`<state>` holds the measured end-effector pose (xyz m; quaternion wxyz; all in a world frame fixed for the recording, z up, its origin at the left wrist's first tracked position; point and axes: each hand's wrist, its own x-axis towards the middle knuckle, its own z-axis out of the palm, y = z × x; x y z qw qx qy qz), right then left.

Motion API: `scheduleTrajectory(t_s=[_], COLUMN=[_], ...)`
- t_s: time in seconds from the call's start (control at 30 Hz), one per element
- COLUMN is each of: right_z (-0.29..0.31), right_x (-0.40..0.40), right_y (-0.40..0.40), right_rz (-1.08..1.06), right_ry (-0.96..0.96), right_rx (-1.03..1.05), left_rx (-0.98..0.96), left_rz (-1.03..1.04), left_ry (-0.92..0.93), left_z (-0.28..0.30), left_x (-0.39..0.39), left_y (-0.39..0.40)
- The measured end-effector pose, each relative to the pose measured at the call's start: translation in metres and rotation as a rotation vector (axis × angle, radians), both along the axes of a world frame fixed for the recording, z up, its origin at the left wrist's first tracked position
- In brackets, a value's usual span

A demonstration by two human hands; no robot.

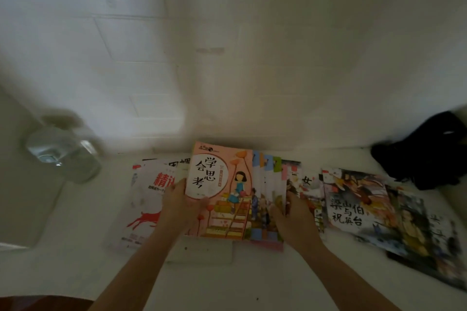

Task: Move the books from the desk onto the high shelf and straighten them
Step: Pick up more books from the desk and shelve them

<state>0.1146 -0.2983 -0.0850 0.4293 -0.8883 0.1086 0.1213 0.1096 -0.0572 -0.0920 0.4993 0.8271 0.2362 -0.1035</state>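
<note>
Both forearms reaching up from the lower edge. Left hand (178, 203) gripping the left edge of the pink book (222, 192), thumb curled over the cover; right hand (290, 217) with fingers (276, 209) curled round the right edge of the stack (267, 197) beneath. White book (146, 199) overlapped at left; ink-painted book (353, 199) just beside at right. Bare white shelf (227, 283) in front; wall behind; black object (424, 151) far right.

A blurred glass jar (63, 153) sits left; a black bundle (427, 151) lies right.

Blurred glass jar (64, 153), dark bundle (427, 151)
</note>
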Motion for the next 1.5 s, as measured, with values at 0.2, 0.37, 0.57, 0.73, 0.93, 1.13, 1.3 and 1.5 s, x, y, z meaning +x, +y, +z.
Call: scheduleTrajectory(t_s=[0.2,0.37,0.57,0.73,0.93,1.13,1.3,1.5], right_z=[-0.006,-0.007,-0.012,-0.008,0.006,0.013,0.010,-0.011], right_x=[0.003,0.017,0.013,-0.007,-0.052,-0.097,-0.129,-0.141], right_y=[0.004,0.002,-0.003,-0.018,-0.050,-0.089,-0.101,-0.104], right_rz=[-0.204,-0.333,-0.314,-0.286,-0.109,-0.007,-0.052,-0.044], right_ry=[0.131,0.276,0.230,0.125,-0.046,-0.108,-0.243,-0.238], right_rx=[0.196,0.339,0.341,0.442,0.471,0.454,0.381,0.398], left_rx=[-0.040,-0.076,-0.186,-0.339,-0.558,-0.392,-0.286,-0.320], left_rz=[-0.023,-0.055,-0.081,-0.112,-0.188,-0.316,-0.368,-0.424], left_ry=[0.018,-0.039,-0.070,-0.082,-0.018,-0.198,-0.309,-0.301], left_z=[0.000,-0.005,-0.004,0.000,0.012,0.019,0.017,-0.008], left_x=[0.002,0.005,0.006,-0.004,-0.027,-0.072,-0.097,-0.100], left_y=[-0.026,-0.050,-0.076,-0.074,-0.075,-0.122,-0.150,-0.149])
